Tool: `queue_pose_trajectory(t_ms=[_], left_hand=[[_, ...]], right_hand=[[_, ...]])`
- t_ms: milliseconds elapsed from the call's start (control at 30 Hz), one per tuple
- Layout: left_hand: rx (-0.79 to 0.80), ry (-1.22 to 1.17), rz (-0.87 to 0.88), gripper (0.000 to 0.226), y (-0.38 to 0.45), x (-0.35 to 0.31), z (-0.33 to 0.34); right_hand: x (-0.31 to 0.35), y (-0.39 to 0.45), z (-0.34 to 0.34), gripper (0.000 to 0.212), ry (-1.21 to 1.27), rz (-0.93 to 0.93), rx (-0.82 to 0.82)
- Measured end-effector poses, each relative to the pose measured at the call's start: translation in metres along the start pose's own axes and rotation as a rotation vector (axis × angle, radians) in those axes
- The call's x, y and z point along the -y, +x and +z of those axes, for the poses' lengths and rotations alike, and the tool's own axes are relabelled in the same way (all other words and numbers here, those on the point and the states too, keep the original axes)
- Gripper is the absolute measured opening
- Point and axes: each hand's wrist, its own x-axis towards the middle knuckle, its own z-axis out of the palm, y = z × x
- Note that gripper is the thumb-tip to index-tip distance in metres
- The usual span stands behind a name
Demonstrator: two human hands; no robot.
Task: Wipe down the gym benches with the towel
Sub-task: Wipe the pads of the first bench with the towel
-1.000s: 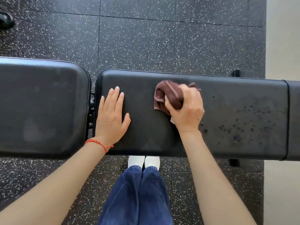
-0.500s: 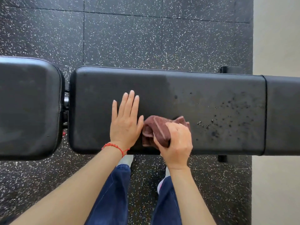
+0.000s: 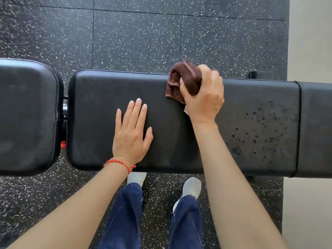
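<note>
A: Right hand (image 3: 203, 97), grip wrapped round bunched brown towel (image 3: 185, 78), pressed at far edge of table (image 3: 100, 105). Left hand (image 3: 132, 132), grip spread flat, nothing held, braced on the pad nearer the near edge and left of the towel.

B: Risks?

A: Wet droplets (image 3: 258, 126) right of the towel, not yet wiped; likely to be skipped if strokes stop short of the seam (image 3: 299, 123). Towel partly over the far edge; may slide off the pad and lose contact there. Bunched cloth, small contact patch; probably streaks rather than a clean pass.

B: Surface and room?

A: Black padded vinyl, matte left of the towel. Second pad (image 3: 27, 114) left of the table, across a hinge gap. Speckled rubber floor tiles (image 3: 136, 33) beyond and beneath. Pale wall (image 3: 310, 33) far right.
</note>
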Motion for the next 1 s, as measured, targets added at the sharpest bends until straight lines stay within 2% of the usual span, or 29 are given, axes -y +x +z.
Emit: queue_pose_trajectory(t_ms=[367,467,533,700,1000], left_hand=[[0.03,0.02,-0.009,0.057,0.001,-0.005,-0.005],[-0.001,0.01,-0.055,0.057,0.003,-0.02,-0.01],[-0.031,0.006,-0.023,0.056,0.006,-0.04,-0.01],[0.029,-0.013,0.038,0.054,0.014,-0.083,0.008],[-0.006,0.05,0.037,0.055,0.013,-0.081,0.021]], right_hand=[[-0.047,-0.132,-0.087,0.04,0.088,-0.059,0.091],[-0.059,-0.158,-0.108,0.04,0.111,-0.073,0.136],[-0.065,-0.162,-0.114,0.041,0.131,-0.088,0.151],[-0.069,-0.139,-0.101,0.037,0.1,-0.101,0.098],[-0.087,-0.014,-0.052,0.037,0.016,0.019,-0.019]])
